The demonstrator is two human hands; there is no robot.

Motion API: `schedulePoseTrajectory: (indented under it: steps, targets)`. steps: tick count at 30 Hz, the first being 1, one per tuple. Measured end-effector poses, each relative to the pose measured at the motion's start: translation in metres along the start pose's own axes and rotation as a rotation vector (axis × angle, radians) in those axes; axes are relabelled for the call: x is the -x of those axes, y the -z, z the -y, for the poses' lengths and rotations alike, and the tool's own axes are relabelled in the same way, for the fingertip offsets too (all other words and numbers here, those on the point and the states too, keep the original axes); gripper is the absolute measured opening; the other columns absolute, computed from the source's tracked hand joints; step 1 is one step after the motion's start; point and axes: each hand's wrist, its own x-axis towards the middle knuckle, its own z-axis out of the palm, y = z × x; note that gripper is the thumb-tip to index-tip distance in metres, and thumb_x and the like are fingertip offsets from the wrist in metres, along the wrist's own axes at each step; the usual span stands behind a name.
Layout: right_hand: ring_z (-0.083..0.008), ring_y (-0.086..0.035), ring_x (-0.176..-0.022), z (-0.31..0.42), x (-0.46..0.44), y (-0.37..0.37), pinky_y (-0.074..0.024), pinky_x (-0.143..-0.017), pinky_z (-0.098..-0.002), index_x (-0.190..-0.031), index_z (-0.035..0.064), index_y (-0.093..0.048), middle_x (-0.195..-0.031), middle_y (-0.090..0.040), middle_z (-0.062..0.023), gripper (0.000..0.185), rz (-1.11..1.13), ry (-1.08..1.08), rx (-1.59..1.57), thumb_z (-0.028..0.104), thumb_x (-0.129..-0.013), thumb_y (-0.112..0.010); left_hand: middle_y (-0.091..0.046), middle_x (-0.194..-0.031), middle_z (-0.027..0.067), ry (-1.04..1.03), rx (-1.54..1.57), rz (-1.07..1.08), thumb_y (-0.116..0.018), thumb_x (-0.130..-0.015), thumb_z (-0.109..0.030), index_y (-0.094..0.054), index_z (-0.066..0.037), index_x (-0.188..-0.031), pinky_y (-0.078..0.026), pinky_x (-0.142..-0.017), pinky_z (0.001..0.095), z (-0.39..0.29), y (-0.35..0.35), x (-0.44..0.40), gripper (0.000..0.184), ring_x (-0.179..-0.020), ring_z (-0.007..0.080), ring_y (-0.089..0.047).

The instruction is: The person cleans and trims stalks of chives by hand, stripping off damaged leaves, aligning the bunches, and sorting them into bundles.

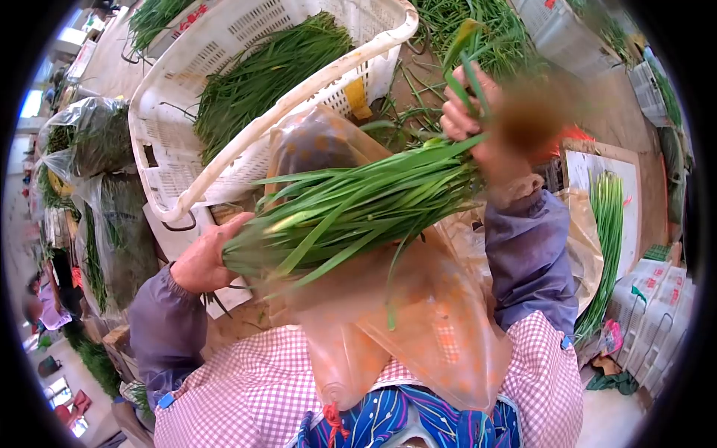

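Nearest you, a pink-and-white checked cloth garment [254,373] showed on both sides of a translucent, orange-spotted plastic sheet [426,328]. Above that sheet, the thick bunch of long, flat green leaves [366,205] stretched crosswise between your hands, tips to the left and denser end beside your right wrist. Your left hand [202,254] met the tips, its fingers hidden by the leaves, so how far they closed could not be told. Your right hand [474,116] was raised farther out, its fingers [453,123] curled closed around a few loose green blades [463,39]; a brown blur [534,116] covered part of it, and whether it also gripped the bunch was unclear. The step in hand seemed to be parting those blades from the bunch; the next move, I judged, called for steady support at the tips and a light pull that spared the other leaves. Beyond stood a white slotted plastic basket [299,93] holding a darker green leaf pile [269,82], with a scattered heap of green stalks [493,37] past its right end.
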Motion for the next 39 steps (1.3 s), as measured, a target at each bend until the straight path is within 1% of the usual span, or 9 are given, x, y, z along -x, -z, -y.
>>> schedulePoseTrajectory:
  steps: [3,8,10,12,14,25,28,35,39]
  targets:
    - [-0.0067,-0.034,-0.04,0.031,0.006,-0.011,-0.0323,-0.037,-0.0228,-0.092,0.0071,-0.046,-0.059,-0.043,0.0027,0.03,-0.599,0.275,0.353,0.036,-0.095,-0.051,-0.062,-0.112,0.0134,0.042,0.621,0.0,-0.072,-0.075,-0.01,-0.045,0.001,-0.128,-0.047,-0.087,0.0356,0.03,-0.025,0.001,0.061,-0.099,0.0235,-0.06]
    - [-0.0091,-0.039,-0.041,0.138,0.036,0.118,-0.0329,-0.036,-0.0237,-0.083,0.0092,-0.049,-0.06,-0.046,-0.0003,0.029,-0.231,0.501,0.009,0.036,-0.093,-0.053,-0.06,-0.117,0.0117,-0.138,0.306,0.051,-0.072,-0.076,-0.008,-0.047,-0.001,-0.128,-0.044,-0.092,0.0324,0.037,-0.032,0.002,0.058,-0.106,0.0167,-0.055]
    - [-0.0181,-0.052,-0.05,0.132,0.022,0.18,-0.0435,-0.046,-0.0327,-0.08,0.0076,-0.05,-0.064,-0.051,-0.0062,0.033,-0.68,0.355,0.531,0.038,-0.088,-0.059,-0.058,-0.12,0.0113,0.093,0.588,0.12,-0.071,-0.077,-0.006,-0.048,0.0,-0.126,-0.043,-0.095,0.0323,0.032,-0.033,0.003,0.055,-0.109,0.015,-0.052]
    - [-0.0289,-0.062,-0.077,0.093,0.035,0.213,-0.0489,-0.069,-0.0421,-0.092,0.0051,-0.054,-0.079,-0.059,-0.0135,0.037,-0.574,0.133,2.255,0.038,-0.08,-0.065,-0.059,-0.118,0.0098,0.07,0.602,0.104,-0.07,-0.076,-0.004,-0.049,0.001,-0.123,-0.043,-0.094,0.032,0.022,-0.031,-0.001,0.052,-0.107,0.0153,-0.054]
    - [-0.0343,-0.053,-0.111,0.079,0.042,0.143,-0.0419,-0.093,-0.0417,-0.122,0.0064,-0.051,-0.119,-0.056,-0.0167,0.058,-0.488,-0.236,2.387,0.032,-0.072,-0.07,-0.06,-0.116,0.0093,0.021,0.556,0.021,-0.068,-0.076,-0.002,-0.049,0.001,-0.122,-0.044,-0.092,0.0317,0.018,-0.036,0.002,0.05,-0.105,0.0151,-0.054]
    - [-0.0221,-0.06,-0.09,-0.074,0.005,-0.056,-0.0466,-0.08,-0.0369,-0.089,0.0081,-0.06,-0.093,-0.062,-0.0079,0.014,0.389,0.907,1.62,0.022,-0.087,-0.06,-0.061,-0.113,0.0151,0.111,0.415,0.027,-0.072,-0.074,-0.008,-0.047,0.001,-0.123,-0.045,-0.088,0.0335,0.002,-0.033,0.006,0.056,-0.101,0.0219,-0.059]
    - [-0.0114,-0.057,-0.064,-0.043,0.013,-0.056,-0.0464,-0.059,-0.0284,-0.077,0.0087,-0.054,-0.074,-0.06,-0.0021,0.026,-0.015,0.229,0.718,0.027,-0.095,-0.053,-0.061,-0.113,0.0167,0.133,0.446,0.063,-0.072,-0.074,-0.01,-0.047,0.001,-0.123,-0.045,-0.088,0.034,0.006,-0.034,0.01,0.056,-0.1,0.0214,-0.059]
    - [-0.0052,-0.049,-0.055,0.082,0.014,0.059,-0.039,-0.049,-0.0212,-0.085,0.0059,-0.059,-0.062,-0.055,0.0022,0.023,-0.664,0.659,1.419,0.027,-0.093,-0.057,-0.06,-0.113,0.0139,0.084,0.526,0.08,-0.067,-0.075,-0.005,-0.048,0.002,-0.122,-0.044,-0.089,0.0331,0.021,-0.04,0.006,0.051,-0.101,0.0189,-0.055]
    - [-0.0129,-0.055,-0.083,0.044,0.043,0.038,-0.046,-0.069,-0.026,-0.108,0.0072,-0.056,-0.092,-0.059,-0.0044,0.035,-0.26,0.594,1.729,0.021,-0.079,-0.07,-0.056,-0.121,0.0106,0.077,0.601,0.116,-0.069,-0.077,-0.003,-0.043,0.001,-0.129,-0.04,-0.097,0.0338,0.027,-0.045,0.005,0.058,-0.111,0.018,-0.05]
